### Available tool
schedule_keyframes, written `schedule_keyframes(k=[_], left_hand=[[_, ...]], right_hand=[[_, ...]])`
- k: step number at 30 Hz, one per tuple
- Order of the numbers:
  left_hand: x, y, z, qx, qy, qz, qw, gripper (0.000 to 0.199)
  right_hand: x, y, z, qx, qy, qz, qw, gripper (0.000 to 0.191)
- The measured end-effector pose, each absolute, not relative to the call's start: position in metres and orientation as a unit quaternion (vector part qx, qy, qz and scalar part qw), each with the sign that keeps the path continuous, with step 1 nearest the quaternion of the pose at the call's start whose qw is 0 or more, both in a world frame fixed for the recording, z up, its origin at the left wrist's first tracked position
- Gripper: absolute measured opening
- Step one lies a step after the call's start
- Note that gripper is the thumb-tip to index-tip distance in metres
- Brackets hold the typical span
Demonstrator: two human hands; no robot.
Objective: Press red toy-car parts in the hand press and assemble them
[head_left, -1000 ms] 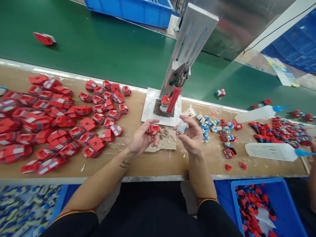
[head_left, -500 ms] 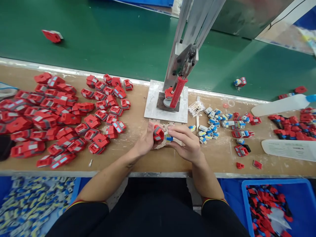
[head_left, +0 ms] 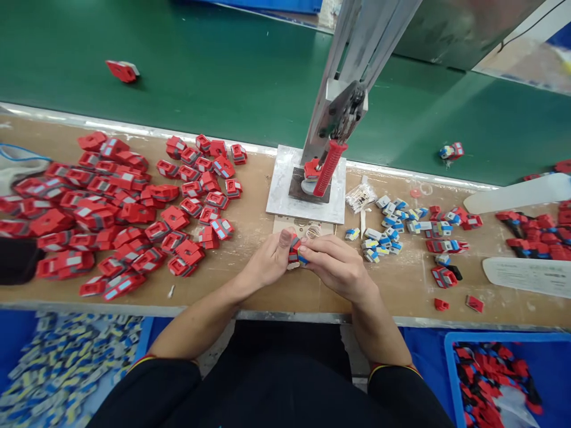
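Note:
My left hand [head_left: 273,259] is closed around a red and grey plastic toy part [head_left: 294,245], its thumb along the side. Between the fingertips of my right hand [head_left: 335,261] is a small blue and yellow plastic part [head_left: 303,259], pressed up against the red one. My fingers cover most of both pieces. Just beyond my hands stands a hand press with a red handle [head_left: 331,168] on a metal base plate [head_left: 280,202]. A red part [head_left: 311,168] sits under the press.
Many red parts [head_left: 94,214] lie piled at left. White-blue-yellow parts [head_left: 389,229] and cotton swabs [head_left: 360,195] lie right of the press. A green conveyor belt [head_left: 232,89] runs behind. Blue bins [head_left: 450,362] stand below the table edge.
My right hand has brought the blue and yellow part leftward against the red part, where a gap showed before. The whole view has shifted slightly.

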State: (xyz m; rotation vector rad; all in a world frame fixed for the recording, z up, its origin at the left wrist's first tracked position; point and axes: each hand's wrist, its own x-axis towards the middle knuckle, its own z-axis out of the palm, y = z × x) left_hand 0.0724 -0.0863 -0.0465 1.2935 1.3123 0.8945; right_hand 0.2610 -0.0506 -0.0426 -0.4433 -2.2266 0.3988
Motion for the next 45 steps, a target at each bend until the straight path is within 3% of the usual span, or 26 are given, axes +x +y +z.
schedule_keyframes(k=[5, 12, 17, 21, 31, 39, 42, 45], left_hand=[[0.072, -0.089, -0.049, 0.488, 0.47, 0.473, 0.563, 0.07], [0.074, -0.093, -0.056, 0.47, 0.335, 0.532, 0.62, 0.055], [0.07, -0.089, -0.062, 0.566, 0.338, 0.568, 0.494, 0.051], [0.068, -0.084, -0.066, 0.605, 0.275, 0.61, 0.431, 0.066], [0.066, -0.089, -0.065, 0.649, 0.286, 0.642, 0.293, 0.068], [0.071, -0.088, -0.067, 0.668, 0.287, 0.657, 0.202, 0.067], [0.072, -0.087, -0.07, 0.665, 0.306, 0.65, 0.202, 0.064], [0.064, -0.082, -0.067, 0.624, 0.318, 0.656, 0.281, 0.059]], right_hand=[[0.255, -0.051, -0.045, -0.154, -0.862, 0.124, 0.466, 0.061], [0.252, -0.056, -0.055, -0.209, -0.776, 0.279, 0.525, 0.065], [0.257, -0.054, -0.052, -0.235, -0.793, 0.331, 0.453, 0.086], [0.258, -0.054, -0.048, -0.219, -0.786, 0.33, 0.474, 0.078], [0.258, -0.056, -0.042, -0.186, -0.767, 0.35, 0.506, 0.057], [0.261, -0.053, -0.051, -0.184, -0.757, 0.401, 0.482, 0.052], [0.259, -0.05, -0.057, -0.185, -0.753, 0.421, 0.471, 0.052], [0.268, -0.039, -0.056, -0.223, -0.77, 0.378, 0.462, 0.062]])
